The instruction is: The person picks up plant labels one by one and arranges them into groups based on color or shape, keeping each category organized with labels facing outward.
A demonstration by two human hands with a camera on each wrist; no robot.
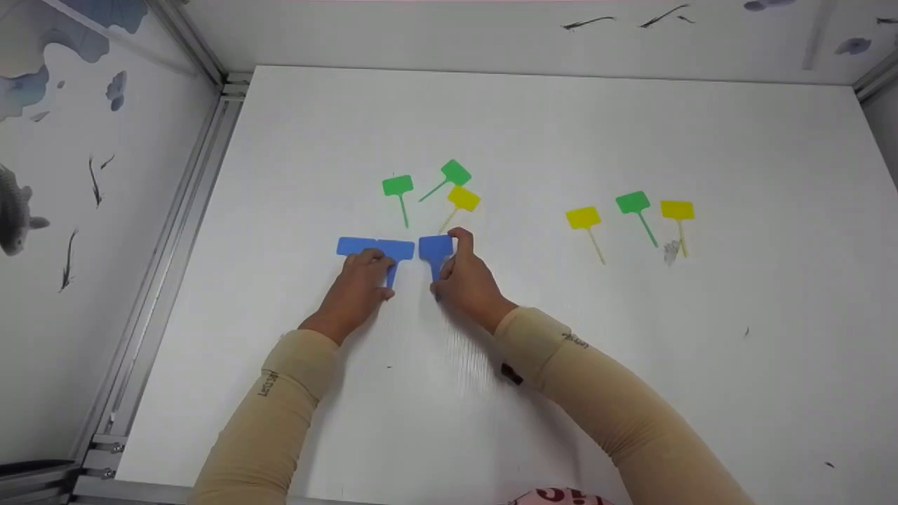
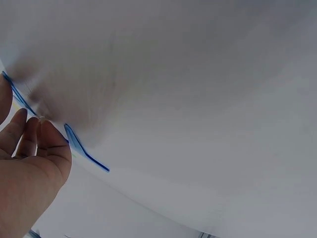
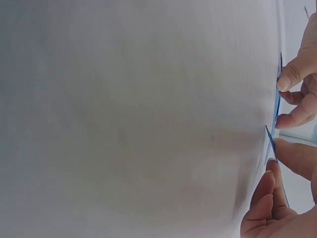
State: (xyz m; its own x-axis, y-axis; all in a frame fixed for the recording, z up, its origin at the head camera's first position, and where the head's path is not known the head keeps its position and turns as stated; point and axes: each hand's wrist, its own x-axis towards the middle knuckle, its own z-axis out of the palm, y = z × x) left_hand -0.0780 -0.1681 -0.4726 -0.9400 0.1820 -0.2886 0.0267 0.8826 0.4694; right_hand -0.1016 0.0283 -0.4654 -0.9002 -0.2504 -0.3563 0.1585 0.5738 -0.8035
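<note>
Two blue T-shaped plant labels lie edge to edge, one blue label [image 1: 356,245] on the left and another [image 1: 400,250] beside it. My left hand [image 1: 359,286] bends over them, its fingers on the stem of the second label and its thumb at the stem's lower end; the first label's stem is hidden beneath. Just to the right, my right hand [image 1: 471,282] holds a third blue label [image 1: 436,247] between a finger at its top corner and the thumb low on its stem. In the right wrist view that label [image 3: 270,139] tilts off the table.
Beyond my hands lie two green labels [image 1: 398,186] and a yellow label [image 1: 464,198]. Farther right are another green label [image 1: 633,203] and two yellow labels [image 1: 583,218], near a grey smudge. A metal frame rail [image 1: 161,294] runs along the white table's left edge.
</note>
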